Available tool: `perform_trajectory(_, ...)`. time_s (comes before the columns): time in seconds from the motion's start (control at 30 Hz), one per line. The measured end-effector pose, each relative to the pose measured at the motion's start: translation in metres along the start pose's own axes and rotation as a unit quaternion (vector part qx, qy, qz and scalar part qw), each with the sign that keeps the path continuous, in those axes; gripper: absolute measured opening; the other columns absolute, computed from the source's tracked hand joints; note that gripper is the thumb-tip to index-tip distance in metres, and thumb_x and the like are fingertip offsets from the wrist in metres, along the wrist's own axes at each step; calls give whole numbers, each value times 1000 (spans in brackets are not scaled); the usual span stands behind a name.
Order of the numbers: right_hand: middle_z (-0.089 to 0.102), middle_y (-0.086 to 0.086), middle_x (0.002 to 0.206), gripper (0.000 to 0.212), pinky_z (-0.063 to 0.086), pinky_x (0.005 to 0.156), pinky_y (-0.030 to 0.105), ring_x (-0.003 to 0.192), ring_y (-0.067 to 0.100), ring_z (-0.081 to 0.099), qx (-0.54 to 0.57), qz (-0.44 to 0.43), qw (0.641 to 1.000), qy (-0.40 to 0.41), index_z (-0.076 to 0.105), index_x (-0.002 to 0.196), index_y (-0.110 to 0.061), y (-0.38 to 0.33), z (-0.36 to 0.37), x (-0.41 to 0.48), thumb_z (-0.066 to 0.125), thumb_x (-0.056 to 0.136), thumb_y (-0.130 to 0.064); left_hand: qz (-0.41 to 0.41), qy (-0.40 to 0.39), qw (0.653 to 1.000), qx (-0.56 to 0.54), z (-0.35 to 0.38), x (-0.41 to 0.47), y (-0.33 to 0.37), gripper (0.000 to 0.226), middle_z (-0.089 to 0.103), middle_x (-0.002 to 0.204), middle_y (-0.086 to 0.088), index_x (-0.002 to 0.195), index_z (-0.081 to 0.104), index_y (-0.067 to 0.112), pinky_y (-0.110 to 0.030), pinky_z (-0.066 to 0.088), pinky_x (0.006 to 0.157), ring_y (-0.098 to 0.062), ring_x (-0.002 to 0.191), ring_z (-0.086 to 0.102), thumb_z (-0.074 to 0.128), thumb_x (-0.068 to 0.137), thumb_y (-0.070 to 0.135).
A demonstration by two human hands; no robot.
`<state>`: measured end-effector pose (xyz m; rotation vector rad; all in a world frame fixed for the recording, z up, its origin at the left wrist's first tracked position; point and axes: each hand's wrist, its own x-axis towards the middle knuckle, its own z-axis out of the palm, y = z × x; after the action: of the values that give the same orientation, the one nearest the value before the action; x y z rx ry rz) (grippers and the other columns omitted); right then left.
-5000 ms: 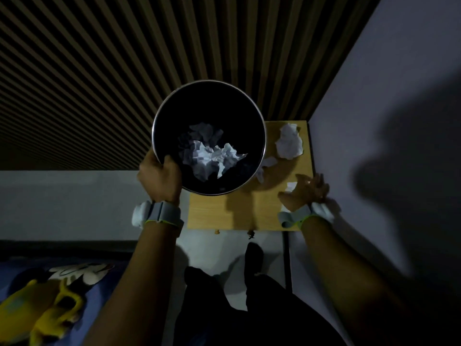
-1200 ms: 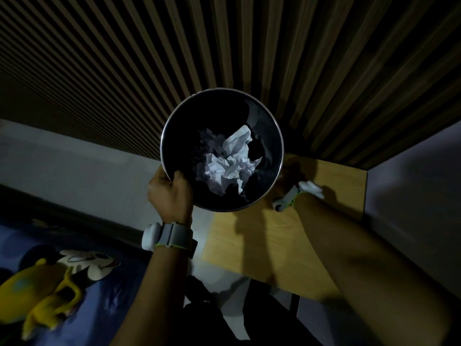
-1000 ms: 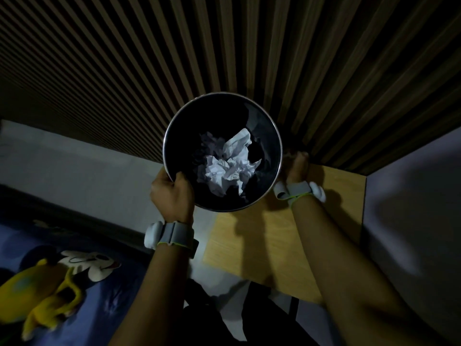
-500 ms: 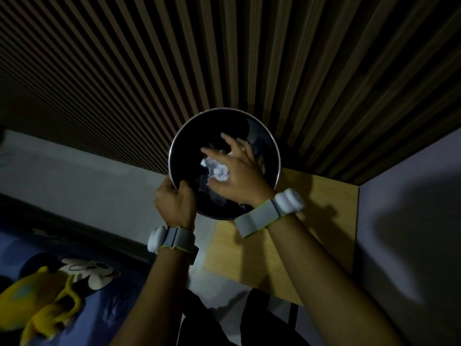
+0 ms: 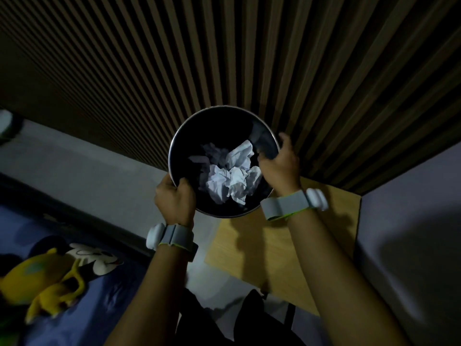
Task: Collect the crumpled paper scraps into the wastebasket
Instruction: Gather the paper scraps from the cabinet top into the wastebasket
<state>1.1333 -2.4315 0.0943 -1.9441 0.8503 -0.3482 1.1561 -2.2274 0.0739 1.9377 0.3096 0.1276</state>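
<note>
Head camera view, looking down in dim light: a person holds a round black wastebasket point(image 5: 212, 131) with a bright metal rim in both hands, its open mouth turned toward the lens. The left hand point(image 5: 174, 198) grips the rim on its near left side, the fingers curled over the edge and into the opening. The right hand point(image 5: 279, 163) clasps the opposite side of the rim, fingers hooked over the edge while one digit lies along the outside; motion blur softens the fingertips. Between the two hands, at the bottom of the bin, lie the crumpled paper scraps point(image 5: 229, 181), a loose white heap with a greyer wad just beyond it. Each wrist carries a grey band with a white pod, the left wristband point(image 5: 172, 236) just behind the left hand and the right wristband point(image 5: 291, 203) just behind the right. Below the right hand and forearm sits a light wooden table point(image 5: 262, 258), its top crossed by the shadows of the arms. Beyond both hands rises a wall of dark vertical slats point(image 5: 224, 58). To the right of the right arm stands a plain grey wall point(image 5: 411, 245). Well to the left of the left arm, a yellow plush toy point(image 5: 37, 283) lies on blue printed bedding point(image 5: 74, 315).
</note>
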Motion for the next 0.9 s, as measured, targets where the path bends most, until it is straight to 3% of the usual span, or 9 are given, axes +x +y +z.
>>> perform_trajectory(0.1, 67, 20, 102, 23, 45, 75, 34, 99, 38, 61, -15, -25, 998, -47, 61, 103, -5, -5, 6, -14, 53, 81, -9, -6, 22, 1000, -8, -21, -6, 1, 16, 55, 63, -10, 73, 59, 6, -37, 42, 53, -20, 58, 48, 49, 76, 17)
perform_trajectory(0.33, 66, 19, 88, 18, 48, 70, 41, 86, 41, 59, -32, -88, 993, -67, 61, 90, -7, -32, 28, -62, 47, 78, -4, -1, 59, 998, 13, -87, -18, -7, 22, 51, 60, -12, 68, 52, -3, -35, 38, 53, -20, 56, 43, 52, 79, 15)
perform_trajectory(0.47, 59, 23, 80, 6, 38, 63, 35, 80, 43, 57, -47, -126, 987, -88, 53, 78, -12, -51, 47, -111, 50, 79, -6, 12, 105, 994, 39, -148, -27, -18, 21, 60, 64, -18, 71, 58, 1, -42, 50, 57, -22, 59, 51, 54, 79, 20)
perform_trajectory(0.57, 60, 25, 80, 7, 31, 63, 30, 78, 42, 56, -37, -154, 982, -103, 58, 79, -7, -72, 59, -152, 52, 79, -4, 21, 149, 988, 37, -194, -35, -31, 20, 56, 59, -15, 68, 54, 1, -44, 47, 54, -16, 56, 44, 52, 75, 20)
perform_trajectory(0.67, 61, 24, 79, 9, 26, 60, 26, 75, 40, 54, -23, -181, 973, -138, 56, 76, -9, -95, 76, -200, 52, 80, -2, 17, 188, 982, 26, -248, -52, -45, 18, 49, 50, -1, 61, 48, 8, -41, 42, 52, -11, 52, 37, 51, 74, 20)
perform_trajectory(0.77, 66, 24, 88, 11, 22, 58, 22, 78, 38, 54, -5, -230, 956, -181, 63, 86, -1, -118, 100, -266, 53, 81, -2, -7, 265, 964, 34, -320, -75, -65, 21, 40, 50, 1, 58, 44, 10, -42, 40, 53, -13, 53, 32, 52, 74, 21)
perform_trajectory(0.9, 60, 12, 74, 6, 41, 64, 32, 71, 29, 51, 12, -267, 937, -226, 56, 75, -13, -132, 131, -323, 52, 74, -9, -10, 281, 958, 54, -386, -102, -79, 19, 39, 54, -4, 62, 44, 8, -35, 33, 53, -16, 54, 31, 52, 76, 17)
